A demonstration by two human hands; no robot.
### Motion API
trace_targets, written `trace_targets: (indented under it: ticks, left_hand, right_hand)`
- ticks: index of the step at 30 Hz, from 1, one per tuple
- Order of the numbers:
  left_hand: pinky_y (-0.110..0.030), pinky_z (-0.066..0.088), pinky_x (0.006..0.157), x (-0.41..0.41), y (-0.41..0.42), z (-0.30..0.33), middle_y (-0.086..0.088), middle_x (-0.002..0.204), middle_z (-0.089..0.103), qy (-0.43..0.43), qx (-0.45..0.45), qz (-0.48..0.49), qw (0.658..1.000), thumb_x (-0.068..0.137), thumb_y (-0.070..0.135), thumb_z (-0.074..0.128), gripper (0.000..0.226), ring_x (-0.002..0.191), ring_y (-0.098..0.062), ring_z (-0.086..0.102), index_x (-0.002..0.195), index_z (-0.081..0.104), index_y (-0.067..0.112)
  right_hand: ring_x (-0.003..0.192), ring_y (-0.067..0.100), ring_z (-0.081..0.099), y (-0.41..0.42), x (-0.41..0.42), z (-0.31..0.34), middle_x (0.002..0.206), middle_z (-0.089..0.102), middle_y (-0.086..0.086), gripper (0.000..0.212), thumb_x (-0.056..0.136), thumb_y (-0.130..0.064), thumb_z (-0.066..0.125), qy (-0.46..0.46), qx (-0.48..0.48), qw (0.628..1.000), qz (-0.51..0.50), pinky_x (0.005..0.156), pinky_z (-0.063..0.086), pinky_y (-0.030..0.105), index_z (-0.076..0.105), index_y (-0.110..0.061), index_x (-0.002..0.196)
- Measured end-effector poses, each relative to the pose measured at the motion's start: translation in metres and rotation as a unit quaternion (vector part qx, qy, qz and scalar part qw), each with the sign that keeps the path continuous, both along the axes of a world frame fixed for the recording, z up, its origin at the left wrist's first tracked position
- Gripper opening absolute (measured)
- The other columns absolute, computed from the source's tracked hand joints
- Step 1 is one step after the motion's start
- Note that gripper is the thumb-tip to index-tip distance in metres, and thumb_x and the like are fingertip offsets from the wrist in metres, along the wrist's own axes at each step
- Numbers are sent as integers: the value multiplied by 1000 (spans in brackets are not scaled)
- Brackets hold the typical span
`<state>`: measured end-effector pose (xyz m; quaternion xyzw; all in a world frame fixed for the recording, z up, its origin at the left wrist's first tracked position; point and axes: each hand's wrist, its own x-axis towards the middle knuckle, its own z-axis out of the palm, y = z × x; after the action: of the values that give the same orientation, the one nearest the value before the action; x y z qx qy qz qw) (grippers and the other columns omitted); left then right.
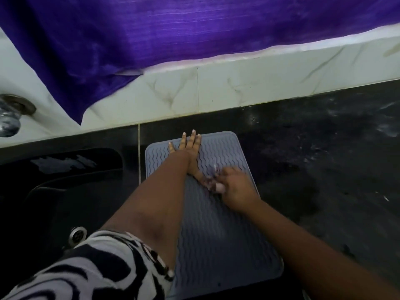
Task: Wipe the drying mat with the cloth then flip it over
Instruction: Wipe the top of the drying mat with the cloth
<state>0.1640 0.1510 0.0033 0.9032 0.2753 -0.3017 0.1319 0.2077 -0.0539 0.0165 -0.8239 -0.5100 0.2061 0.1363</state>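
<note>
Head view: one purple curtain (151, 29) across top, dark countertop (313, 148), one black sink (43, 202) at left, only its metal drain (77, 234) visible inside. One grey wavy drying mat (216, 234) flat on counter beside sink. Left hand (188, 150) flat on mat's far end, fingers spread. Right hand (236, 187) mid-mat, fingers curled gripping one small bunched cloth (214, 185), blurred
</note>
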Motion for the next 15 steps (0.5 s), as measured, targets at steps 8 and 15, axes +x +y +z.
trace_targets:
  ticks: [8,15]
  left_hand:
    - [-71,-2,108,8,13,11,3,145,-49,72,-11,-31,997,0,80,73,187,139,-27,-36,138,-41,24]
    - [-74,-1,108,8,13,5,3,147,-47,51,14,-23,998,27,67,88,175,141,-27,-34,143,-35,24]
  right_hand:
    - [61,8,52,64,60,53,64,50,-12,15,79,-24,68,92,102,974,-182,60,40,22,59,-18,69]
    - [119,30,51,83,26,10,130,58,11,36,96,-32,46,-61,-14,998,-33,103,40,40,56,-20,128]
